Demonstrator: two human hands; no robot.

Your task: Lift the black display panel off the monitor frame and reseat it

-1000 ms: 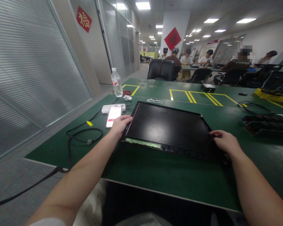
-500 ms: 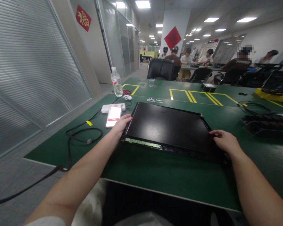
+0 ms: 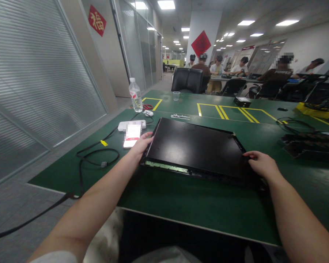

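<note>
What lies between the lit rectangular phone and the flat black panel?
Head view shows the left hand, and beyond it a strip of green tabletop.

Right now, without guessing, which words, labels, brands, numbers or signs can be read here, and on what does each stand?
"福": red diamond sign on the left wall.
Too blurred to read: dark pillar sign; brown shirt's lettering.
Too small or blurred: bottle label; phone screen; red background banner.

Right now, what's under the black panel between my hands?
Under the black panel, parts of a black frame show at its edges, with a green strip on the near side. The rest underneath is covered.
</note>
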